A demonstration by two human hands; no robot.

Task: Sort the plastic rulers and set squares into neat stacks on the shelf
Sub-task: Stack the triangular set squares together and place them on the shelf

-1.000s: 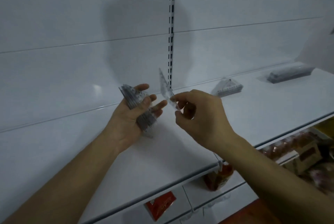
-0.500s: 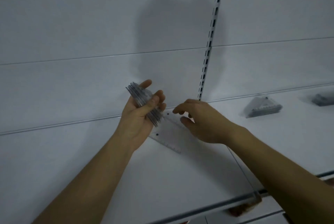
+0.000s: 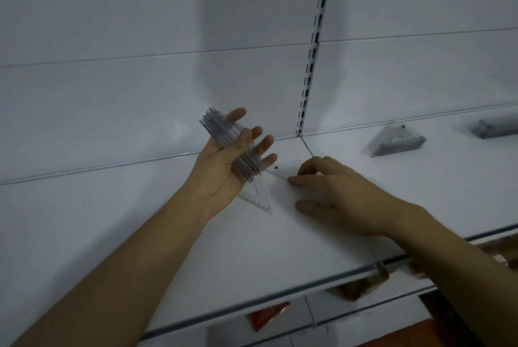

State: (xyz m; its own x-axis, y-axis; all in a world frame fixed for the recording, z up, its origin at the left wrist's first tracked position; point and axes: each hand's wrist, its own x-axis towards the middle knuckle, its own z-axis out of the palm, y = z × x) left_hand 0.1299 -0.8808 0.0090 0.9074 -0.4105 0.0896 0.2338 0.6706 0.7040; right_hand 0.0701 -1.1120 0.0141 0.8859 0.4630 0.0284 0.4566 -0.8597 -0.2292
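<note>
We see the left hand gripping a bundle of set squares above the shelf, thumb across it, fingers spread. The right hand rests on the shelf, fingers curled, fingertips pressing a clear set square lying flat. Two finished stacks sit further right

1 head view only: looks forward and down, close over white shelf, facing back panel.
</note>
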